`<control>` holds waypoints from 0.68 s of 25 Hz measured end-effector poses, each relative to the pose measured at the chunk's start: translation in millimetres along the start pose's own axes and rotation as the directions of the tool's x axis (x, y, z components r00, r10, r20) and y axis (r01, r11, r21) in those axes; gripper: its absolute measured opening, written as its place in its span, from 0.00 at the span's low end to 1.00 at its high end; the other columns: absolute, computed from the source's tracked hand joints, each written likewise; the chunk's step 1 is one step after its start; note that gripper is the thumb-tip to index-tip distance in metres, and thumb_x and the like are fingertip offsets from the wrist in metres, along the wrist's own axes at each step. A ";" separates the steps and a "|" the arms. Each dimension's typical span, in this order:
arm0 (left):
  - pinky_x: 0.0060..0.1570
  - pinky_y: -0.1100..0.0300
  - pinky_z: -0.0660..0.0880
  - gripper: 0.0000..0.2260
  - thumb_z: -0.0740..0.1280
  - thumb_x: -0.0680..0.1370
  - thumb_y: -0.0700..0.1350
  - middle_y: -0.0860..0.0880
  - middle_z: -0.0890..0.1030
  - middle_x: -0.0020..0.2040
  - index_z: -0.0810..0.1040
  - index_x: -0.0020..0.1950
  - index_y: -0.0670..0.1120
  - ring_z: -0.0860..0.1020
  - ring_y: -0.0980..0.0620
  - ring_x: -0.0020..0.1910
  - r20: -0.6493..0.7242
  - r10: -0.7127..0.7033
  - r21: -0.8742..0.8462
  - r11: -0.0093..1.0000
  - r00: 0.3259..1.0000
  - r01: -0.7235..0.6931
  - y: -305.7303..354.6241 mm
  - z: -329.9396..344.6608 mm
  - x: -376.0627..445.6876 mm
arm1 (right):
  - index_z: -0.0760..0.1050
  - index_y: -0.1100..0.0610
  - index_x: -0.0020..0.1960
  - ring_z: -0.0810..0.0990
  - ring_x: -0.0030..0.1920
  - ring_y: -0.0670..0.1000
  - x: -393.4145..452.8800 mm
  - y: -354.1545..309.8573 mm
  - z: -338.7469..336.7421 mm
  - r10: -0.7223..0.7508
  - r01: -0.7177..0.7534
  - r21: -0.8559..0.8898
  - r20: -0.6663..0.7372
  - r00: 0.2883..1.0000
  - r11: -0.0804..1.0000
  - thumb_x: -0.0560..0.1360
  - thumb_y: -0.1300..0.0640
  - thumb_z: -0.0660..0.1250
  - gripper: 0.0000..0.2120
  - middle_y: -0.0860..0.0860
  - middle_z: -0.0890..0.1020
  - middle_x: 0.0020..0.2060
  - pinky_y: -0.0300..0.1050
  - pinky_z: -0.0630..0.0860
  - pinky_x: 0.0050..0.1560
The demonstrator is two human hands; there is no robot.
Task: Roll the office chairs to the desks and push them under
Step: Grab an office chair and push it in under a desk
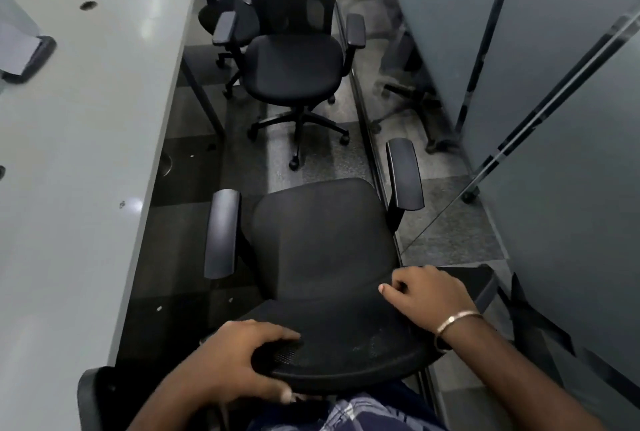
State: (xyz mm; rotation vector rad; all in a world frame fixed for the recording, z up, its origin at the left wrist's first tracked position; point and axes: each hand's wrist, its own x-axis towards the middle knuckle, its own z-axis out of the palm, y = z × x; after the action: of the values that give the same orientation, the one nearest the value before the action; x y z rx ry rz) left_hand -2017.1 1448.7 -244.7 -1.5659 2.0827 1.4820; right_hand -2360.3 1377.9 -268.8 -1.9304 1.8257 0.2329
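The near office chair (322, 243) occupies the lower centre of the frame, standing in the aisle with its backrest top (346, 351) toward the camera and its seat facing up the frame. Both hands are on that backrest top. The left hand (239, 358), at bottom centre, grips the rim with fingers curled over the top edge and the thumb beneath. The right hand (426, 295), at lower right, rests on the rim with fingers curled over it; how firm that hold is cannot be told.

The desk (69, 153) runs along the left side of the frame, its long edge parallel to the aisle. The chair lies just beside this edge, not under it. The seat's front-to-back axis points up the aisle, along the desk edge, not toward it.

Judgement: the chair needs to be swivelled to the frame's left before it can be pushed under. The left hand is nearer the desk.

A second office chair (294, 59) stands at upper centre, also outside the desk.
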 end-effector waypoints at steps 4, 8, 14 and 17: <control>0.68 0.53 0.77 0.32 0.79 0.70 0.63 0.55 0.84 0.62 0.76 0.72 0.58 0.82 0.56 0.62 -0.135 -0.094 -0.422 0.906 0.986 0.029 -32.1 -34.5 29.9 | 0.80 0.44 0.55 0.81 0.55 0.54 84.0 11.9 -30.3 -0.041 0.039 0.016 0.180 0.983 0.999 0.75 0.34 0.67 0.17 0.48 0.84 0.51 0.50 0.78 0.55; 0.71 0.46 0.73 0.28 0.78 0.75 0.52 0.47 0.81 0.68 0.75 0.74 0.52 0.79 0.48 0.66 -0.387 -0.424 -0.462 0.858 0.819 0.225 -80.9 -54.9 99.3 | 0.74 0.53 0.66 0.80 0.60 0.61 191.6 51.1 -40.6 0.147 -0.148 0.069 0.016 0.989 0.987 0.76 0.41 0.71 0.24 0.55 0.81 0.61 0.51 0.75 0.53; 0.66 0.42 0.73 0.34 0.77 0.76 0.52 0.38 0.76 0.71 0.67 0.77 0.46 0.75 0.34 0.68 -0.342 -0.795 -0.595 0.596 0.501 0.539 -155.2 -56.1 158.6 | 0.62 0.60 0.74 0.76 0.68 0.63 298.6 90.4 -1.9 0.440 -0.448 0.159 0.085 0.894 0.880 0.67 0.36 0.79 0.48 0.60 0.74 0.69 0.57 0.74 0.62; 0.61 0.43 0.74 0.30 0.78 0.75 0.51 0.36 0.79 0.66 0.70 0.72 0.44 0.77 0.33 0.64 -0.301 -0.837 -0.612 0.537 0.458 0.580 -174.8 -44.1 167.5 | 0.45 0.58 0.83 0.72 0.71 0.65 320.2 93.4 18.4 0.438 -0.443 0.189 0.069 0.896 0.876 0.69 0.36 0.78 0.59 0.62 0.67 0.75 0.58 0.71 0.67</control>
State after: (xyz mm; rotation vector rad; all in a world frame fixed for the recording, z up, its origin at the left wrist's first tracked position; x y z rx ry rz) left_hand -1935.1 1311.3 -431.6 -2.8787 0.8506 1.2085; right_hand -2415.8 1098.7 -443.5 -1.3507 2.1645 0.2059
